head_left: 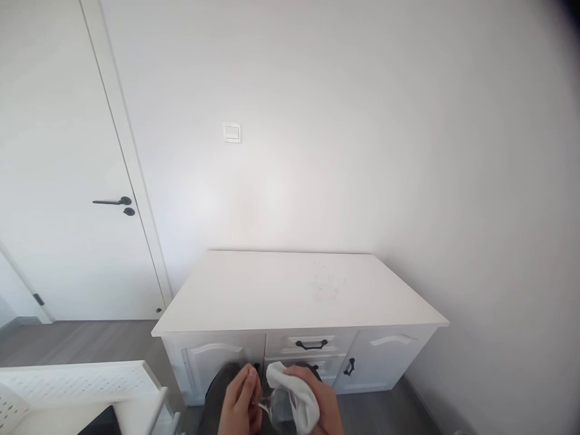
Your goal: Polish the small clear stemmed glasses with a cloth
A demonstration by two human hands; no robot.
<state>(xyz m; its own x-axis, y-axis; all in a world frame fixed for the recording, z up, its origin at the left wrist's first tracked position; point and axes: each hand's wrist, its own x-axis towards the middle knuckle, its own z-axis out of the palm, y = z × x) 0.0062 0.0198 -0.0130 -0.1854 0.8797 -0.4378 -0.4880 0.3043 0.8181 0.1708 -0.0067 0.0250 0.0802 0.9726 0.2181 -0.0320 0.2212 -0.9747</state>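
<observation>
Low in front of me, my left hand (243, 400) is closed in a pinch round the stem end of a clear stemmed glass (281, 406). The glass lies tilted on its side, its bowl pointing right, and its foot is hidden by my fingers. A white cloth (304, 396) is bunched in my right hand (321, 400), whose fingers are wrapped round it. The cloth presses against the rim side of the bowl and covers part of it. Both hands are close together, above my dark-clothed knees.
A white cabinet (281, 296) with dark handles stands against the wall, faint wet-looking marks (326, 287) on its top. At lower left is a white perforated-sided cart (81, 383) with a dark object (102, 422) in it. A closed door (67, 151) is at left.
</observation>
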